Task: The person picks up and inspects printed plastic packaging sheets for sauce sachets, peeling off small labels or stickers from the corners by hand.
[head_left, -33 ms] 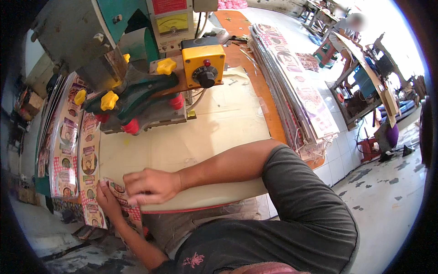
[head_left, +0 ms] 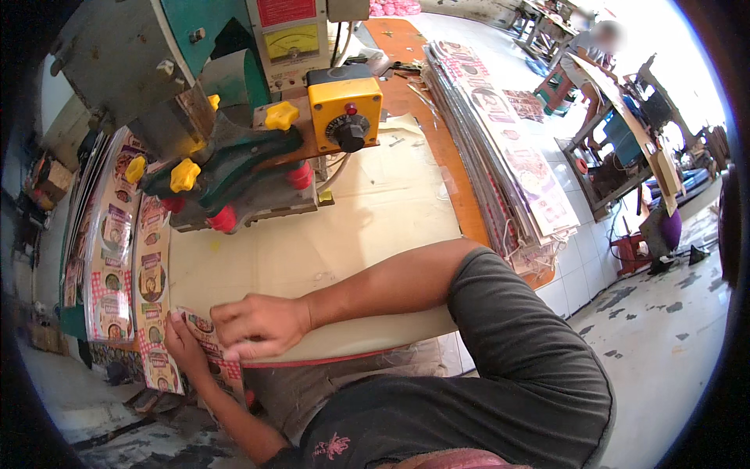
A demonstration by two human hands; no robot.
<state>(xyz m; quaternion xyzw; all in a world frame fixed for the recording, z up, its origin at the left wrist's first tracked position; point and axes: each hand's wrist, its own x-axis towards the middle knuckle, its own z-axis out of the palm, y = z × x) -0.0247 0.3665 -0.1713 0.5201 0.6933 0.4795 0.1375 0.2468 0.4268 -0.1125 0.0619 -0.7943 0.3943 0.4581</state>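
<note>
Printed sheet (head_left: pixel 205 331), left fingers (head_left: pixel 174 330) grasping it, right fingers (head_left: pixel 228 319) curled, hold unclear, cream tabletop (head_left: pixel 391 207), tiled floor (head_left: pixel 576 258)

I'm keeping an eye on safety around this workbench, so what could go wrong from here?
The printed piece by the left hand and right hand might crease or slip, as it slants across the worktop's near edge.

The printed strip beside it seems to overhang that edge, so a bump could drag it off.

The right elbow is bent out toward the stack of printed sheets; a wide swing might nudge it.
</note>
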